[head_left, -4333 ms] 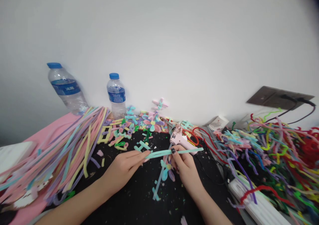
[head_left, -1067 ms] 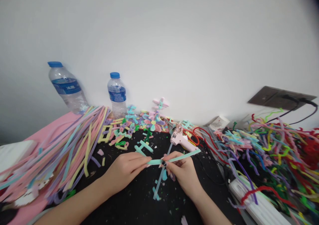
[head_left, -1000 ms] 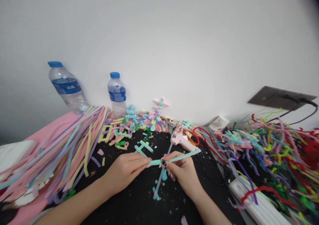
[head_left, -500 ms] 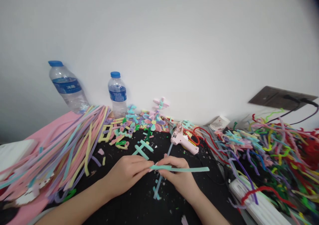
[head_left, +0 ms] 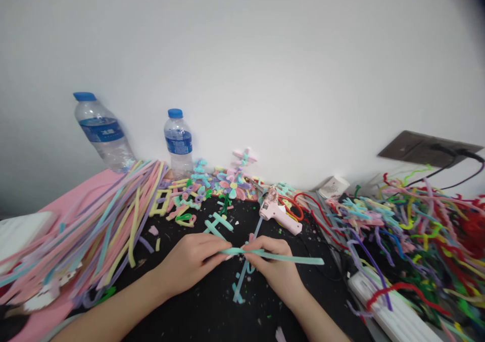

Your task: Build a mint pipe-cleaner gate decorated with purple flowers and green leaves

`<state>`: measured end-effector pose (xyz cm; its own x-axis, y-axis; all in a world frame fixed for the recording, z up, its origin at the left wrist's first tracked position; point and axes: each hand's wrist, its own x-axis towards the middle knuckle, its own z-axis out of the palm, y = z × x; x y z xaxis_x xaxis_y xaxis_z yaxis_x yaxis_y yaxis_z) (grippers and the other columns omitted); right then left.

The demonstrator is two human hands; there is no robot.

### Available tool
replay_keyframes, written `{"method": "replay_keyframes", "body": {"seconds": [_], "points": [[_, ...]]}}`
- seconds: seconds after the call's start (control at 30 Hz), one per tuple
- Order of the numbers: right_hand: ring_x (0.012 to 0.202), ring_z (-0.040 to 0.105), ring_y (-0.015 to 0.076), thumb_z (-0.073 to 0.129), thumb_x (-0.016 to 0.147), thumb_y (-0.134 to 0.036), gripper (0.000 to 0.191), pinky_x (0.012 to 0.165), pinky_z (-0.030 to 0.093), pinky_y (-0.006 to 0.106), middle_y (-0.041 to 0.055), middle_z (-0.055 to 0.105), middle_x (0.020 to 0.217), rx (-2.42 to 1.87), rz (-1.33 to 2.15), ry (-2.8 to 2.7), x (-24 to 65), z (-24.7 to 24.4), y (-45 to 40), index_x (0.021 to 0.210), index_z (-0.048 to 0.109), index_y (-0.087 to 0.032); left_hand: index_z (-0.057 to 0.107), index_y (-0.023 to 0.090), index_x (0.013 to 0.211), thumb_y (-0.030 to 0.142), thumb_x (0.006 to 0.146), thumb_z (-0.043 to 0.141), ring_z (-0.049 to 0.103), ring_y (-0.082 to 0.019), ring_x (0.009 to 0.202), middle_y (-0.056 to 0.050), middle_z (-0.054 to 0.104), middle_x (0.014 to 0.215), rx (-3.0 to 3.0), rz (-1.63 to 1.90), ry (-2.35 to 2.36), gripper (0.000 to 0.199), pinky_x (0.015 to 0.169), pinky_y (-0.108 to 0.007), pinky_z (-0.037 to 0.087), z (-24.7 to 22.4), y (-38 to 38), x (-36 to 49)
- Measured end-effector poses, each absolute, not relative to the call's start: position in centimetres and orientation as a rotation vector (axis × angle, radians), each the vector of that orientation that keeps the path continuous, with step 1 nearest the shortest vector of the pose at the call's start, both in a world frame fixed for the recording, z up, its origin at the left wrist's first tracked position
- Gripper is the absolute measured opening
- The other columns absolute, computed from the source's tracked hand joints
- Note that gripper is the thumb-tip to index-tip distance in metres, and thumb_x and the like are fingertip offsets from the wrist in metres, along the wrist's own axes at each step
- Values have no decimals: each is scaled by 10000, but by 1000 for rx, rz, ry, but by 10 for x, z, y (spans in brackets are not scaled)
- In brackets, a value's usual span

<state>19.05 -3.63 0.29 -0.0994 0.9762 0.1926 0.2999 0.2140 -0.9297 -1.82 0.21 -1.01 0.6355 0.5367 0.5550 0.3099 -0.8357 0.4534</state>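
Both hands pinch one mint-green pipe cleaner (head_left: 291, 257) that runs level above the black table mat (head_left: 212, 306). My left hand (head_left: 191, 261) grips its left end between thumb and fingertips. My right hand (head_left: 271, 266) holds it just to the right, and the free end sticks out to the right past the hand. Beneath the hands lies a pale blue stem piece (head_left: 242, 281) with small petals on it.
A pink glue gun (head_left: 278, 213) lies just beyond the hands. Long pastel pipe cleaners (head_left: 98, 226) fan out on the left, and a tangled bright pile (head_left: 417, 221) fills the right. Two water bottles (head_left: 178, 142) stand at the wall. A white power strip (head_left: 390, 311) lies at the right front.
The pipe cleaner's free end has swung down from pointing up-right to lying level. Both hands have dropped slightly toward me, and my right hand has turned over on the strip.
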Motion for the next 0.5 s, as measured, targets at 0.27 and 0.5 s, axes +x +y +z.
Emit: {"method": "replay_keyframes", "body": {"seconds": [0.27, 0.5], "points": [[371, 432, 76, 683, 707, -226, 53, 385, 354, 206, -32, 566, 469, -1298, 1077, -1376, 193, 2, -34, 698, 695, -175, 647, 178, 984, 199, 872, 553, 673, -148, 734, -35, 721, 842, 2623, 1054, 715, 148, 668, -232, 519, -11, 9, -23], [375, 439, 78, 680, 709, -243, 68, 356, 346, 194, -31, 561, 473, -1327, 1075, -1364, 194, 4, -34, 690, 675, -178, 647, 162, 932, 198, 871, 555, 670, -142, 681, -27, 720, 775, 2734, 1155, 724, 116, 647, -237, 515, -8, 11, -26]]}}
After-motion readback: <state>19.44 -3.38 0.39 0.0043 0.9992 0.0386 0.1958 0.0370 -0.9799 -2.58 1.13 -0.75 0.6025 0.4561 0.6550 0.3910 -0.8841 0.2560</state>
